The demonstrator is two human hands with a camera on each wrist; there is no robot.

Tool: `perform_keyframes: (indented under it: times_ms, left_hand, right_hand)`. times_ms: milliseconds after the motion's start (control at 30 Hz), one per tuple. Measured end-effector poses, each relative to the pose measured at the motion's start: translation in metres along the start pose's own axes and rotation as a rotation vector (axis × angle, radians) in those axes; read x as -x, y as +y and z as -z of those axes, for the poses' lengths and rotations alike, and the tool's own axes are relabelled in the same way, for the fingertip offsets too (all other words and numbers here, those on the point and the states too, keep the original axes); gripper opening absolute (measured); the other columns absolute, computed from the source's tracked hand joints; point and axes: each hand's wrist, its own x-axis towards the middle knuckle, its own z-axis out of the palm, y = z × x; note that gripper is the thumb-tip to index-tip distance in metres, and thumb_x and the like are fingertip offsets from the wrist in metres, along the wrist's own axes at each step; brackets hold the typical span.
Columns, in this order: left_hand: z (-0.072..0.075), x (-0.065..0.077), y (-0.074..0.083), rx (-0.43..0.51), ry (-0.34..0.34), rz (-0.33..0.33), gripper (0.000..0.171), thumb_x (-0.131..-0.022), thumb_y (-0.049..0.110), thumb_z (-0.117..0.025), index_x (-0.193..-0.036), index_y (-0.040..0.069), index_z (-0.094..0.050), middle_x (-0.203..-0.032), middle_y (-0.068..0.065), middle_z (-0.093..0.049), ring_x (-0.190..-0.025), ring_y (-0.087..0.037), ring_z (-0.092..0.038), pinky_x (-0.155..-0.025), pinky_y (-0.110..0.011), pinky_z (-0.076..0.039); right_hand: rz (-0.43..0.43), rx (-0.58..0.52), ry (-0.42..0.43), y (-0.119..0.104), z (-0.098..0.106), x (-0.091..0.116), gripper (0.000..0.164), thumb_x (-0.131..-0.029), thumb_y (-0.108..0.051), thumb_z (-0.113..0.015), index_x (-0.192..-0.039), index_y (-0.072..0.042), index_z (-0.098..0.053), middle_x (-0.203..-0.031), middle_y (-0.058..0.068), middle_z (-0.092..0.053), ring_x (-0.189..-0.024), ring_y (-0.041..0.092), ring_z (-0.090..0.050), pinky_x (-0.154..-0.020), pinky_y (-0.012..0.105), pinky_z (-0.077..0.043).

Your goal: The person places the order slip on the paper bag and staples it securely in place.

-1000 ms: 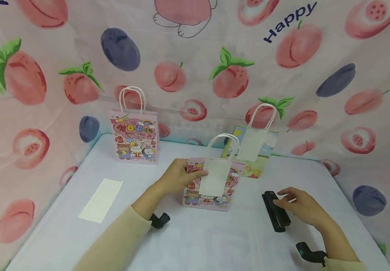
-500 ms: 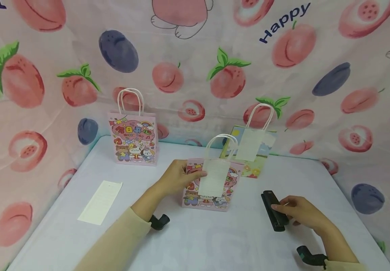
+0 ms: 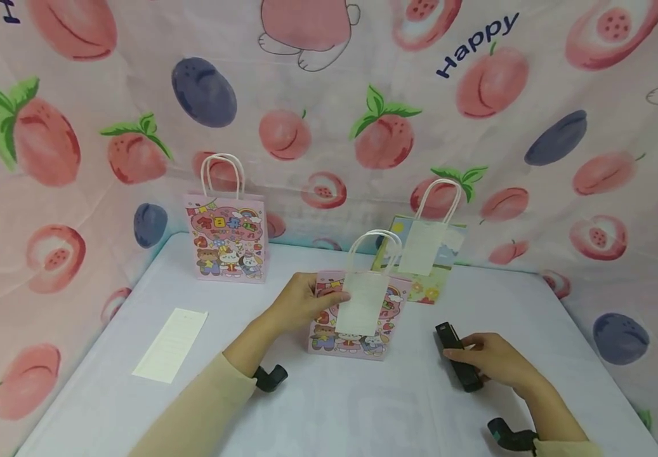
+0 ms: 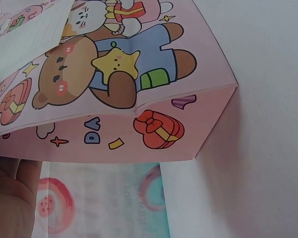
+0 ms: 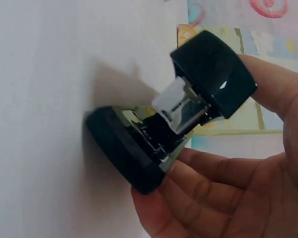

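Observation:
My left hand (image 3: 297,304) grips the left side of a pink paper gift bag (image 3: 323,341) in the middle of the table. Its thumb lies over the front, at the edge of a white paper slip (image 3: 358,311) that hangs below the white handles. The left wrist view shows the bag's printed bear (image 4: 64,74) up close, with fingers behind the bag. On the right, my right hand (image 3: 497,358) holds a black stapler (image 3: 468,376), thumb on top. In the right wrist view the stapler (image 5: 213,74) has its arm and base apart, with fingers under the base.
A second pink gift bag (image 3: 228,254) stands at the back left. Behind the held bag, a green and blue bag (image 3: 440,279) with a white slip (image 3: 420,247) leans near the fruit-print curtain (image 3: 329,89). Another white slip (image 3: 171,346) lies on the table's left side.
My right hand's fingers have come round the stapler, which has turned on its side a little and shifted slightly left. My left hand and its bag stay in place.

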Motion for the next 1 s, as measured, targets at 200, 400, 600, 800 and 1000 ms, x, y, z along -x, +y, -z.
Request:
perform_keyframes:
  times_ms: [200,400,600,800,1000]
  left_hand:
    - [-0.002,-0.001,0.000,-0.030,-0.001,-0.002,0.030,-0.098,0.032,-0.074,-0.123,0.016,-0.074,-0.100,-0.004,-0.081,-0.082,-0.014,-0.077,-0.073,-0.031,-0.064]
    - [-0.001,0.000,0.002,-0.029,0.001,0.016,0.030,-0.098,0.032,-0.073,-0.123,0.015,-0.074,-0.100,-0.004,-0.081,-0.081,-0.014,-0.077,-0.073,-0.031,-0.064]
    - [-0.001,0.000,0.003,-0.029,0.010,0.016,0.031,-0.098,0.031,-0.074,-0.125,0.016,-0.073,-0.102,-0.004,-0.081,-0.082,-0.014,-0.077,-0.074,-0.031,-0.064]
    - [-0.001,0.000,0.003,-0.026,0.006,0.014,0.031,-0.098,0.031,-0.074,-0.125,0.015,-0.073,-0.102,-0.005,-0.081,-0.083,-0.014,-0.078,-0.074,-0.031,-0.064]
    - [0.000,-0.001,0.004,-0.021,-0.005,0.009,0.031,-0.098,0.030,-0.073,-0.125,0.015,-0.073,-0.104,-0.005,-0.081,-0.086,-0.015,-0.079,-0.075,-0.032,-0.065]
  right_hand:
    - [0.014,-0.013,0.042,-0.004,0.003,0.005,0.088,-0.092,-0.057,-0.072,-0.145,0.008,-0.049,-0.122,0.019,-0.069,-0.092,0.020,-0.066,-0.077,0.038,-0.060]
    - [0.127,-0.102,0.099,-0.020,0.008,0.016,0.080,-0.097,-0.049,-0.071,-0.151,0.004,-0.045,-0.121,0.016,-0.067,-0.098,0.018,-0.066,-0.082,0.035,-0.057]
    - [0.278,-0.259,0.168,-0.040,0.011,0.029,0.069,-0.100,-0.038,-0.069,-0.153,-0.001,-0.045,-0.122,0.007,-0.069,-0.101,0.009,-0.069,-0.094,0.034,-0.053]
    - [0.532,-0.546,0.208,-0.060,0.013,0.045,0.046,-0.101,-0.008,-0.066,-0.144,-0.002,-0.052,-0.123,-0.009,-0.068,-0.109,0.004,-0.071,-0.094,0.013,-0.052]
    - [0.799,-0.766,0.157,-0.091,0.014,0.056,0.055,-0.096,0.012,-0.059,-0.148,-0.003,-0.048,-0.133,0.006,-0.059,-0.114,0.015,-0.069,-0.102,0.023,-0.054]
